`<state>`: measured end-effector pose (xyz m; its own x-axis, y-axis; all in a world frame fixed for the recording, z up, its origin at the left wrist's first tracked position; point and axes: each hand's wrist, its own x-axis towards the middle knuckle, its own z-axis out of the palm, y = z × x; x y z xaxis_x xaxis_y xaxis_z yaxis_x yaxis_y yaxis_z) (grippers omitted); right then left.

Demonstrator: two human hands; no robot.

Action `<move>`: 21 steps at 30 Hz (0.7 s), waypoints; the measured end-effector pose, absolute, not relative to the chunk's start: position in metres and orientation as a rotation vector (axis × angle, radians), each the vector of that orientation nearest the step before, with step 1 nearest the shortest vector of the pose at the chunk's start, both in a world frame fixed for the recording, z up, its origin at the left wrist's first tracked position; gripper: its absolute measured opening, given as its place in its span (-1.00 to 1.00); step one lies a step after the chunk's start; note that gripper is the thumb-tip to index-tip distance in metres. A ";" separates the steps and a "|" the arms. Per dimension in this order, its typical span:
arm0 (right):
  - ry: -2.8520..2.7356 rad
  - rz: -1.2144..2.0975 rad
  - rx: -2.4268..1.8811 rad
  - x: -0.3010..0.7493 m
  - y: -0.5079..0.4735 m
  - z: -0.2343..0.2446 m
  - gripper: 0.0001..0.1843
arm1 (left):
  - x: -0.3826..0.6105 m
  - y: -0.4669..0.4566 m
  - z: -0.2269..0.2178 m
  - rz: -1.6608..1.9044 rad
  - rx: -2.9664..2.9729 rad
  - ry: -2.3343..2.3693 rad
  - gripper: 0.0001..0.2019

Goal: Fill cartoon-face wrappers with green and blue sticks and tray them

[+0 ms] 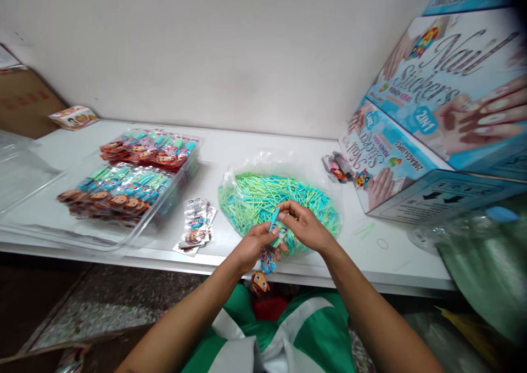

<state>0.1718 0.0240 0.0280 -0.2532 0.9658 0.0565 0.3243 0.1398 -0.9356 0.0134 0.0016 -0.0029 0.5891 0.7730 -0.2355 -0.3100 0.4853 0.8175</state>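
Note:
My left hand (252, 246) is closed in front of the table's edge, gripping a small printed packet (268, 262) that shows a brown cartoon face at its lower end. A short blue stick (274, 218) stands up between my two hands. My right hand (303, 226) is bent over the top of this stick with its fingertips pinched together at it. Just behind both hands lies a clear plastic bag (259, 197) full of thin green and blue sticks. Left of the bag is a small pile of flat printed packets (197, 225).
A clear plastic tray (181, 189) at the left holds many packets with sticks in them. Nail-sticker boxes (444, 88) are stacked at the right, with dark packets (337, 167) beside them. A plastic bottle (457, 227) lies near the right edge. A wall closes off the back.

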 end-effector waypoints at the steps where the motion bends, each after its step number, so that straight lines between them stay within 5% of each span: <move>1: -1.712 1.111 -1.262 0.172 0.024 0.029 -0.82 | 0.013 0.002 -0.003 0.721 0.826 0.661 -0.70; 12: -1.801 1.012 -1.316 0.172 0.024 0.032 -0.90 | 0.013 0.000 -0.001 0.719 0.880 0.693 -0.60; 18: -1.687 1.087 -1.299 0.169 0.017 0.031 -0.57 | 0.007 0.004 0.004 0.848 0.953 0.807 -0.60; 21: -1.694 1.126 -1.252 0.166 0.013 0.030 -0.57 | 0.001 0.007 0.004 0.897 0.988 0.836 -0.62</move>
<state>0.1660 0.0132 0.0304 -0.2544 0.9654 0.0571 0.3207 0.1399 -0.9368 0.0007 0.0073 0.0041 0.3910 0.9041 -0.1721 -0.2350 0.2788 0.9312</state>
